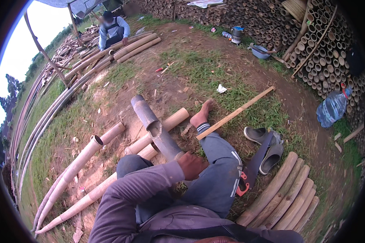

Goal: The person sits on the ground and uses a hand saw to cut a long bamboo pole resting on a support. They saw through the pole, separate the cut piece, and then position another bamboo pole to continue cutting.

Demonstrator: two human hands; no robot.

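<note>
I sit on the ground with my legs stretched out and one bare foot (pixel 202 114) forward. My left hand (pixel 192 165) is closed around the near end of a dark grey bamboo section (pixel 154 125). That section lies tilted over pale bamboo poles (pixel 166 123), and its far end points away from me. My right hand is out of sight. A hand saw (pixel 253 166) with an orange handle lies beside my right leg.
A thin wooden stick (pixel 235 113) rests across my shin. Grey slippers (pixel 267 141) and a row of cut bamboo pieces (pixel 284 194) lie to the right. Long poles (pixel 75 166) lie to the left. At the back are stacked bamboo (pixel 312 40), a water bottle (pixel 332 107) and another person (pixel 113 30).
</note>
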